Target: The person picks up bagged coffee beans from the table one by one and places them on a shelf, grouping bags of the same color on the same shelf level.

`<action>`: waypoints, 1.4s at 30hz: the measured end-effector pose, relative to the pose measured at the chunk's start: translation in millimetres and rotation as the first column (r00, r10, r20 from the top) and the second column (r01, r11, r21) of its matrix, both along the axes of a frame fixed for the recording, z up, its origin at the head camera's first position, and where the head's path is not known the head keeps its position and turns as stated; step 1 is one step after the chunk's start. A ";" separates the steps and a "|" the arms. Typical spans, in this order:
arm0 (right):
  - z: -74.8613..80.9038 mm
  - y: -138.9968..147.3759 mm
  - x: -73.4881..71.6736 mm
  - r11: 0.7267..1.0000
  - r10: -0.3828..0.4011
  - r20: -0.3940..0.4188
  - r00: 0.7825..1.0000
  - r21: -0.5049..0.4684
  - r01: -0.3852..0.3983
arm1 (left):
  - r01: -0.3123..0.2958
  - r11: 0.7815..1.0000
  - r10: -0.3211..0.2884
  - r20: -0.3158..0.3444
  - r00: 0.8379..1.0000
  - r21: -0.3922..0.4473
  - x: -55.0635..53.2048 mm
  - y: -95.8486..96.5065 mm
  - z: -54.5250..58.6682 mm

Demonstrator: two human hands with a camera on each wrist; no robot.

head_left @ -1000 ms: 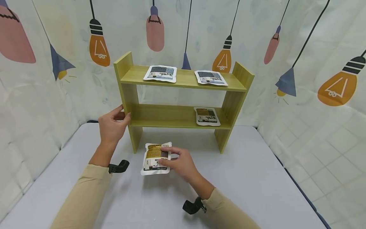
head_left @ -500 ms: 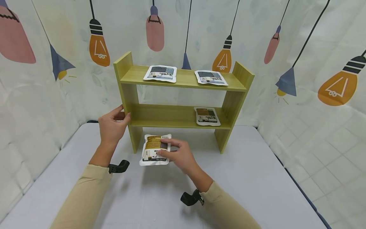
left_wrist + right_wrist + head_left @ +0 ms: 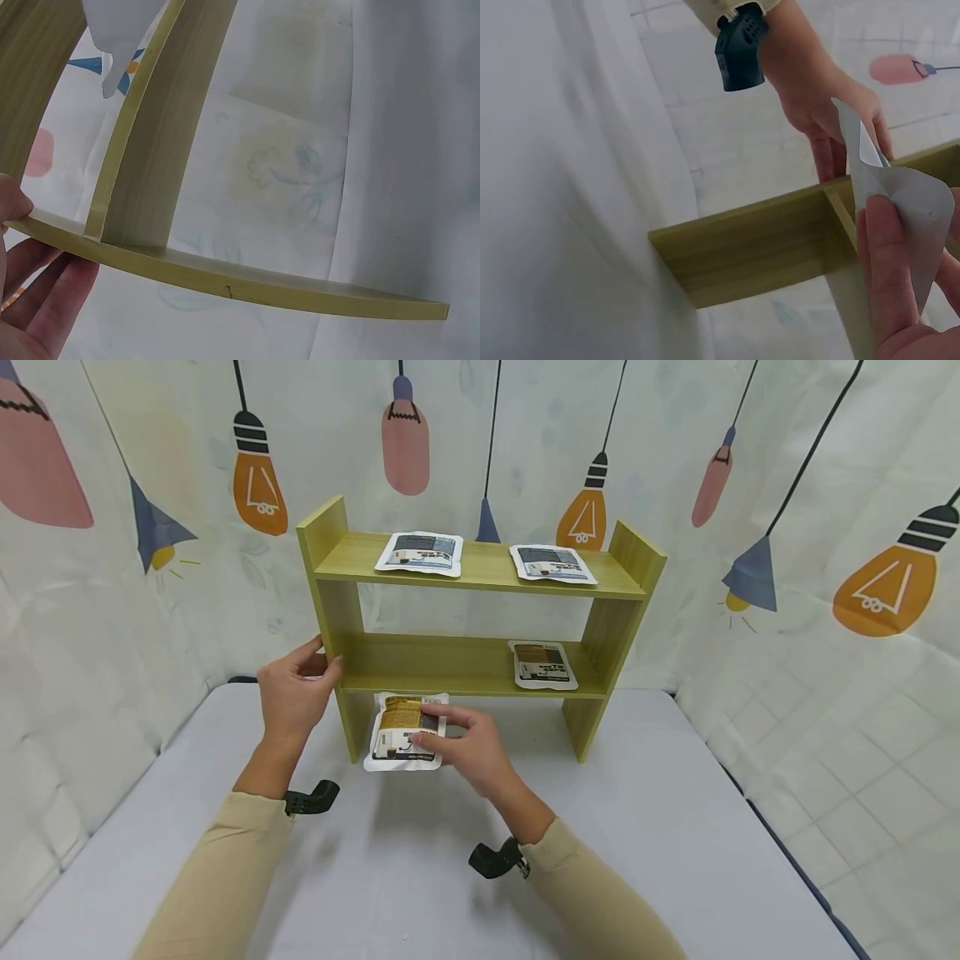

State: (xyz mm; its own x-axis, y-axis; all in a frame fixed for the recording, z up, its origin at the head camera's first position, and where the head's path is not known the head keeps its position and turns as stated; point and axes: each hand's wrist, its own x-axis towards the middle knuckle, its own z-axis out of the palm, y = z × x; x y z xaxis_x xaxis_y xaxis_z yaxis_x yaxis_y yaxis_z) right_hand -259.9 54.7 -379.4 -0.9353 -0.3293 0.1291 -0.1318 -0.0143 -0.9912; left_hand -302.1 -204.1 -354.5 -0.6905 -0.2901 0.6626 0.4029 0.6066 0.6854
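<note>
My left hand [image 3: 291,697] grips the left side panel of a greenish wooden two-tier shelf [image 3: 427,658], thumb on one face and fingers on the other, as the left wrist view shows. My right hand [image 3: 474,750] pinches a white foil pouch [image 3: 393,745] with a gold and white label by its right side. The pouch hovers in front of the shelf's lower left, just below the lower board's front edge. In the right wrist view the pouch [image 3: 904,210] shows its plain silvery back, several fingers against it.
Two blue-labelled pouches [image 3: 422,553] [image 3: 553,564] lie on the top board. A brown-labelled pouch [image 3: 543,665] lies at the right of the lower board. The shelf stands on a white-covered table [image 3: 420,877], with a lamp-patterned cloth [image 3: 480,452] behind.
My right hand has carried the gold-labelled pouch forward, toward the lower board, rising in the head view. My left hand has kept its place on the side panel.
</note>
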 end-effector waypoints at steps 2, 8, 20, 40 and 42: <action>2.3 -0.2 -1.4 1.000 0.002 0.000 1.000 -0.003 -0.002 | -0.001 1.000 0.001 0.002 1.000 -0.002 0.0 0.2 -0.1; 7.5 -1.4 -5.8 1.000 0.001 -0.004 1.000 -0.009 -0.001 | 0.005 1.000 -0.005 0.004 1.000 0.000 0.5 0.1 0.1; 11.5 -5.8 -16.1 1.000 -0.030 -0.041 0.999 0.001 0.031 | 0.006 1.000 -0.006 0.003 1.000 0.005 2.2 0.7 1.9; 23.0 -11.4 -24.5 0.996 -0.071 0.002 0.997 -0.058 0.071 | 0.010 1.000 -0.010 0.001 1.000 0.008 1.4 0.3 0.5; 24.7 -10.7 -24.1 0.997 -0.065 -0.005 0.998 -0.049 0.064 | 0.008 1.000 -0.008 0.001 1.000 0.007 1.4 0.3 0.7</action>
State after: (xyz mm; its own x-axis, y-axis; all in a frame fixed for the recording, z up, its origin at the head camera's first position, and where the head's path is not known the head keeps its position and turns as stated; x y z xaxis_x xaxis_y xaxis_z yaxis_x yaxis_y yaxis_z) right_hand -284.0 44.1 -354.7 -0.9536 -0.2615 0.1495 -0.1403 -0.0537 -0.9887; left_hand -300.7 -203.9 -353.8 -0.6935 -0.2890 0.6599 0.4071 0.5985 0.6900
